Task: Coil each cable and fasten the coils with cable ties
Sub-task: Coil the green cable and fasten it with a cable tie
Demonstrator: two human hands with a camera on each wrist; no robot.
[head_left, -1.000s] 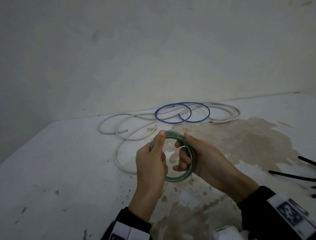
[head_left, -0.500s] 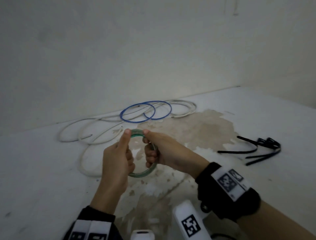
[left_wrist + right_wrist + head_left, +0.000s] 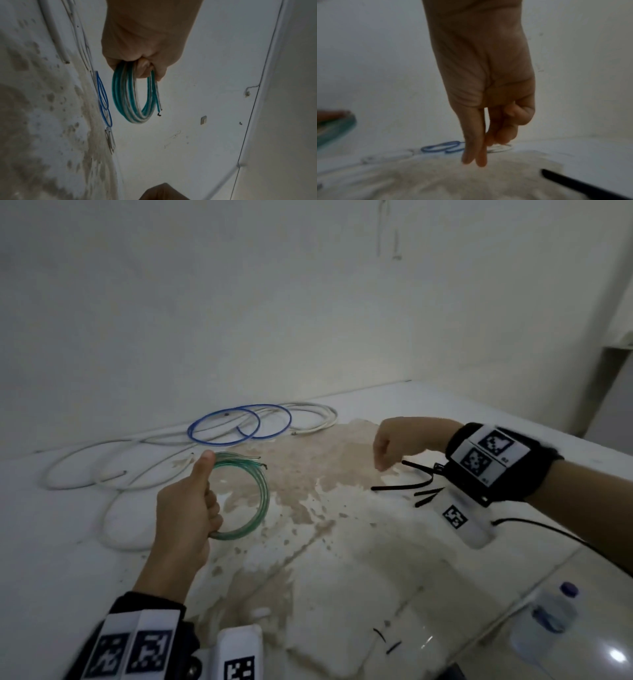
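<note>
My left hand (image 3: 209, 501) grips a coil of green and clear cable (image 3: 263, 494) at its left side, thumb up, and holds it above the table. In the left wrist view the fingers (image 3: 144, 66) curl round the coil (image 3: 120, 97), whose two loose ends (image 3: 158, 111) stick out. My right hand (image 3: 385, 450) hangs over the black cable ties (image 3: 400, 486) at the right and holds nothing. Its thumb and forefinger (image 3: 476, 155) point down, a little short of a black tie (image 3: 573, 185).
A blue cable (image 3: 239, 422) in two loops and a long white cable (image 3: 85, 474) lie loose at the back of the stained white table (image 3: 68, 559). The table's edge runs down the right. Beyond it a plastic bottle (image 3: 548, 621) stands on the floor.
My right hand has let go of the green coil and moved right, over the cable ties. The left hand now holds the coil alone. The view has turned right.
</note>
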